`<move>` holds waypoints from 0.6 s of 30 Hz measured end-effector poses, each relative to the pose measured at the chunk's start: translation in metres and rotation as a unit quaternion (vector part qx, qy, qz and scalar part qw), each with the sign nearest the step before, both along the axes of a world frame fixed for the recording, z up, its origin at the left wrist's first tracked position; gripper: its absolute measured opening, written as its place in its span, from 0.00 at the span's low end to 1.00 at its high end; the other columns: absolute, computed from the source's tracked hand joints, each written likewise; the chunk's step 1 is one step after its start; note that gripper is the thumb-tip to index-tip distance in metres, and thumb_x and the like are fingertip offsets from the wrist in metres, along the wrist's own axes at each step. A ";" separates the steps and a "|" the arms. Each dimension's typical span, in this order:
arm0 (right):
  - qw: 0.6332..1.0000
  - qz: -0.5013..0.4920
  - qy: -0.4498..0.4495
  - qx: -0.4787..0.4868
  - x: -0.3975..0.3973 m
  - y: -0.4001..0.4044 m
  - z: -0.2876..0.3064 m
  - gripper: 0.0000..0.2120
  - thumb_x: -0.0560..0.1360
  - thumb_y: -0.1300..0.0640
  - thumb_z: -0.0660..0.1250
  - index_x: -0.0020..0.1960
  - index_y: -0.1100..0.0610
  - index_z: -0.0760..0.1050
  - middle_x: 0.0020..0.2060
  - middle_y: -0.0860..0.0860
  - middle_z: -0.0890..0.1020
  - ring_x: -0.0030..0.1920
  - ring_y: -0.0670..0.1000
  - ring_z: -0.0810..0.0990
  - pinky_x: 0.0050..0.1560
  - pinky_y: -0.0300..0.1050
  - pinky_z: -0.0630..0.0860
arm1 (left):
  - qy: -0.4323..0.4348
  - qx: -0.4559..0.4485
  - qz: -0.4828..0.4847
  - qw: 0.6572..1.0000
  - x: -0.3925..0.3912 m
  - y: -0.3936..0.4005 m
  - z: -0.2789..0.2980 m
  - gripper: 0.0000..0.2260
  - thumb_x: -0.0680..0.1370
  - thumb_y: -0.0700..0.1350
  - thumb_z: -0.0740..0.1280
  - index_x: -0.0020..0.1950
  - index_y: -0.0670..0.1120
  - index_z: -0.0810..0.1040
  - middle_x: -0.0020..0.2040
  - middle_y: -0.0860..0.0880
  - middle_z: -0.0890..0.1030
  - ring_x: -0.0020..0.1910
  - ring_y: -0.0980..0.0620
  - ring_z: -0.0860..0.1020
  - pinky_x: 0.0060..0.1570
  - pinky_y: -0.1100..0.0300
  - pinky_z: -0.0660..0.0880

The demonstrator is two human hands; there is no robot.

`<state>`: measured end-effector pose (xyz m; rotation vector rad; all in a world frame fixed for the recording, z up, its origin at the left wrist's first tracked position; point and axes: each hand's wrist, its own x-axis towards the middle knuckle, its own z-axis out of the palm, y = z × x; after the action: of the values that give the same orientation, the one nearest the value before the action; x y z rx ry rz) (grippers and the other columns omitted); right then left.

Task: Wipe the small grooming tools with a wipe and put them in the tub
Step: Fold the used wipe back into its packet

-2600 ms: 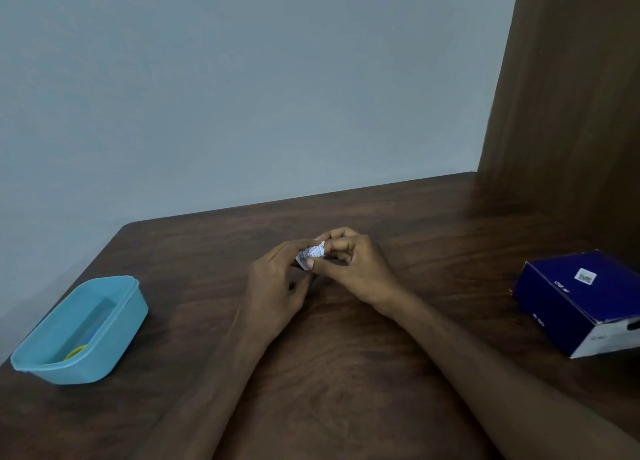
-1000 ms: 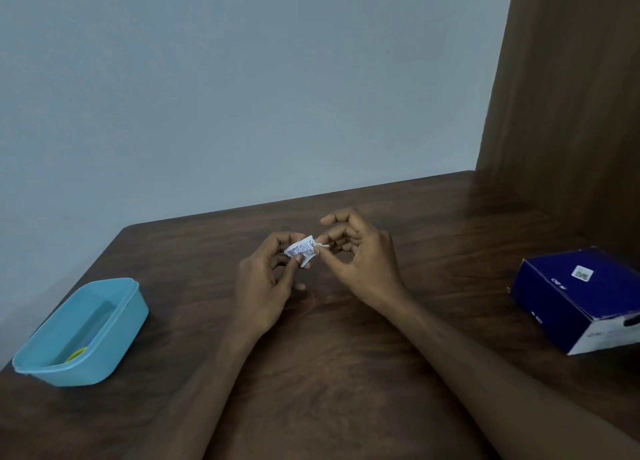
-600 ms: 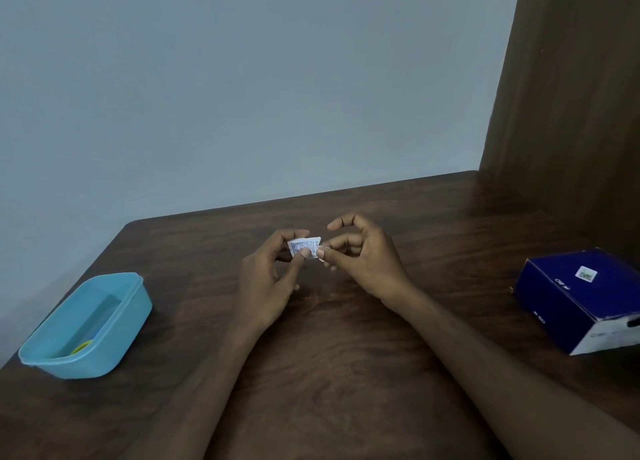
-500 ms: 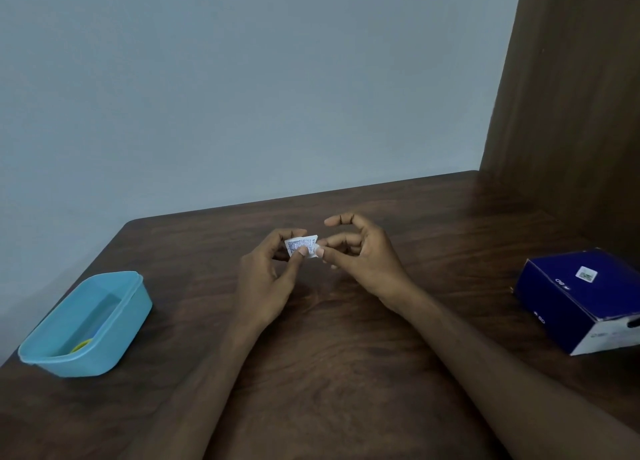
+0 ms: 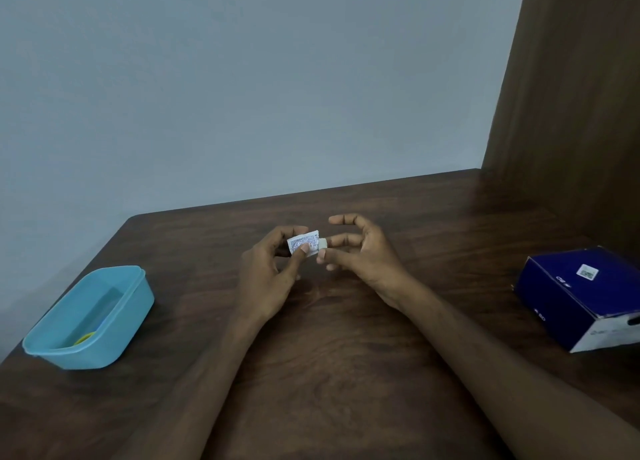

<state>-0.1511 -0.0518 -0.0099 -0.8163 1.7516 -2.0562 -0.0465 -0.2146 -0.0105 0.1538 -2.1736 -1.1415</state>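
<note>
From the head view, my left hand (image 5: 268,279) pinches a small white printed wipe sachet (image 5: 303,245) between thumb and fingers, held up above the middle of the dark wooden table (image 5: 346,373). My right hand (image 5: 360,251) meets the sachet's right end, where thumb and a fingertip pinch a pale bit sticking out of it; the index finger arches free above. Whether that bit is the wipe itself I cannot tell.

The light blue tub (image 5: 90,315) sits well apart to my left, close to the table's left edge, with something yellow (image 5: 84,339) lying in its near end, too small to name. A dark blue box (image 5: 581,296) stands near the right edge, below the brown wooden panel (image 5: 568,106). Bare tabletop runs between my hands and the tub, and between my hands and the box. The table's far edge meets the grey wall (image 5: 242,95).
</note>
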 end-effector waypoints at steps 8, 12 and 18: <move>0.999 0.029 -0.004 0.026 0.001 0.002 0.003 0.30 0.74 0.67 0.78 0.71 0.53 0.71 0.49 0.57 0.89 0.36 0.52 0.85 0.35 0.43 0.81 | -0.005 0.055 -0.028 0.998 0.003 0.003 0.001 0.11 0.81 0.39 0.74 0.63 0.47 0.84 0.55 0.54 0.88 0.48 0.53 0.88 0.39 0.52 0.87; 1.000 0.011 -0.020 0.017 0.000 0.002 0.003 0.29 0.74 0.67 0.79 0.71 0.54 0.72 0.49 0.56 0.89 0.36 0.53 0.85 0.34 0.44 0.81 | -0.005 0.077 -0.032 0.996 0.003 0.003 0.002 0.11 0.82 0.39 0.73 0.63 0.46 0.84 0.54 0.52 0.89 0.49 0.52 0.89 0.40 0.52 0.87; 0.999 -0.025 0.012 0.039 0.002 0.001 0.000 0.26 0.73 0.62 0.81 0.66 0.51 0.75 0.47 0.54 0.89 0.32 0.53 0.84 0.33 0.46 0.80 | -0.011 0.083 -0.020 0.996 0.003 0.004 0.001 0.10 0.82 0.39 0.73 0.63 0.46 0.84 0.53 0.52 0.89 0.47 0.53 0.89 0.39 0.53 0.87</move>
<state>-0.1487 -0.0512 -0.0101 -0.7840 1.8701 -2.0018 -0.0434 -0.2111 -0.0092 0.1976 -2.1072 -1.3489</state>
